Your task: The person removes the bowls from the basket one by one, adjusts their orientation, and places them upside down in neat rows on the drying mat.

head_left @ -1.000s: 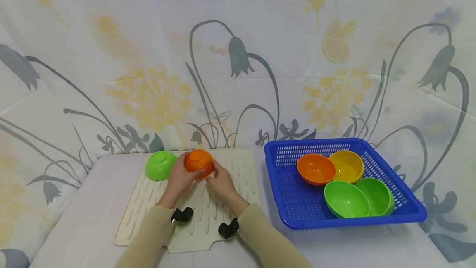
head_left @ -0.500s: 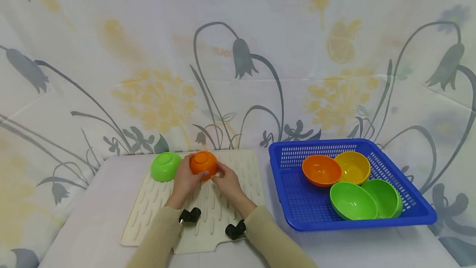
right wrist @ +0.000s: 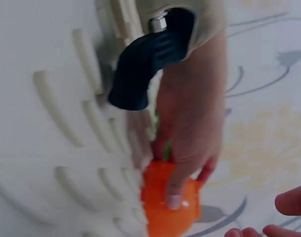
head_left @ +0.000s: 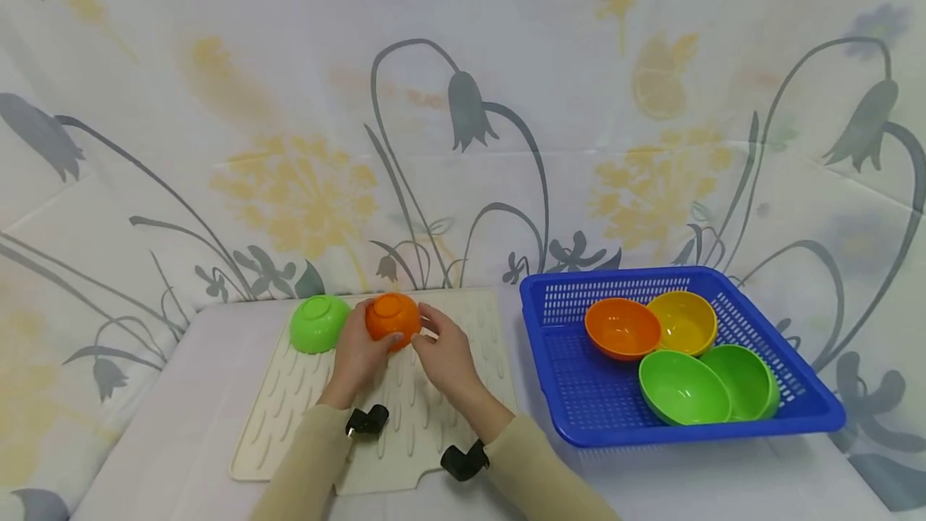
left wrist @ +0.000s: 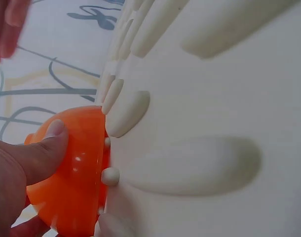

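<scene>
Orange bowl [head_left: 392, 317] lies upside down in the curled left hand [head_left: 358, 352] fingers (right hand [head_left: 444, 352] spread, just beside).

Table [head_left: 181, 392]: a pale tabletop, set against a draped cloth printed with grey and yellow flowers.
Drying mat [head_left: 289, 408]: a cream ribbed mat lying flat on the table, well to the left of the blue basket, its long edge running toward the cloth.
Blue basket [head_left: 557, 392]: a slotted plastic basket resting directly on the table, just beside the mat's right edge with a narrow strip of tabletop between them.
Bare table: pale surface shows in front of the basket and left of the mat.
</scene>
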Tool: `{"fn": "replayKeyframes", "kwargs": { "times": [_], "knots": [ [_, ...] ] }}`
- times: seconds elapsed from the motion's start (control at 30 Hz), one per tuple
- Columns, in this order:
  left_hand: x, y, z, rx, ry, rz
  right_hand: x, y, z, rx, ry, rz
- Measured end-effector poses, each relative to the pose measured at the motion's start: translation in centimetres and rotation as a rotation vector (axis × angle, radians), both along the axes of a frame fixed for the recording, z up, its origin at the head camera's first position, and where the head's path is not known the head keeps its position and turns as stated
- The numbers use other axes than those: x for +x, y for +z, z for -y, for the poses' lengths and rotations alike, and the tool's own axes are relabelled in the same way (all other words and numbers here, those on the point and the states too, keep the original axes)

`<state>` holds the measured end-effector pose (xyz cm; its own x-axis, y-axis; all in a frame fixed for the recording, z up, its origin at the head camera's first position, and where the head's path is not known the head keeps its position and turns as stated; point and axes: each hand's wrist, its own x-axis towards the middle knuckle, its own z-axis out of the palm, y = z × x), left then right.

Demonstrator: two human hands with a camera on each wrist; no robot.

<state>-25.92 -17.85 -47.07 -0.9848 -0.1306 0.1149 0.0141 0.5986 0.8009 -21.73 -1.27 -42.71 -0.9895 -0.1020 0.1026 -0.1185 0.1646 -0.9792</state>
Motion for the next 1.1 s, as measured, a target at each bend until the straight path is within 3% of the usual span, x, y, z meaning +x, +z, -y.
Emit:
{"fn": "replayKeyframes", "kwargs": {
  "times": [0.17, 0.5, 0.73, 1.1],
  "knots": [
    [0.1, 0.1, -0.1, 0.003, 0.007, 0.027, 1.5, 2.6, -1.4, -0.02, 0.016, -0.072],
    [0.0, 0.0, 0.1, -0.017, 0.004, 0.047, 2.1, 7.6, -6.0, -0.059, -0.037, -0.187],
    [0.1, 0.1, 0.0, -0.016, -0.004, 0.024, 1.1, 10.3, -11.6, 0.06, -0.109, -0.151],
    [0.2, 0.4, 0.0, -0.032, -0.007, -0.006, -0.7, 11.0, -22.4, 0.327, -0.117, -0.034]
  ]
}}
